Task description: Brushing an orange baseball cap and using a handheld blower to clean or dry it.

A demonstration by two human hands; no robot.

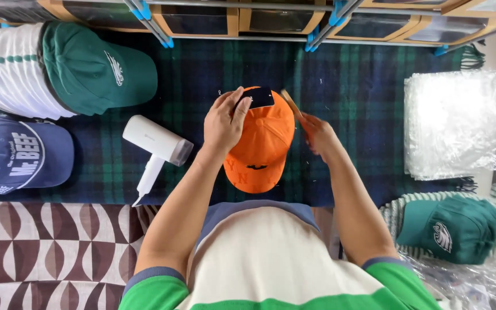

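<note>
Fingers of left hand curled over crown of orange cap, pinning black tag; cap laid on plaid blanket. Right hand closed on wooden brush, blurred. Brushing step judged underway; steady hold needed for next stroke

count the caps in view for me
4. A green cap upper left, a navy cap at the left edge, an orange cap in the middle under the left hand, and a green cap lower right. More may be hidden.
</note>
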